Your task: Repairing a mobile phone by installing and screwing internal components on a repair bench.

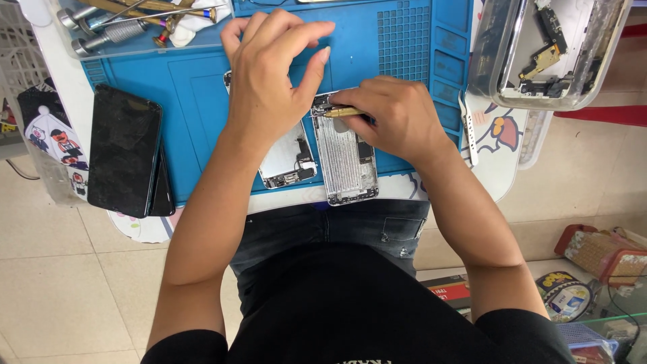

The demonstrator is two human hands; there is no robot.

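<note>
Now | right hand [394, 118] fingers pinch brass screwdriver [345, 112], tip at 12 o'clock end of opened phone shell [345, 158] on blue mat [195, 81] | left hand [269, 74] fingers spread, empty, bracing shell | keep driver upright, light pressure.

Matt blue rubbery mat [202, 87] — bare metal phone shell [345, 162], brass-coloured screwdriver [342, 112]
</note>
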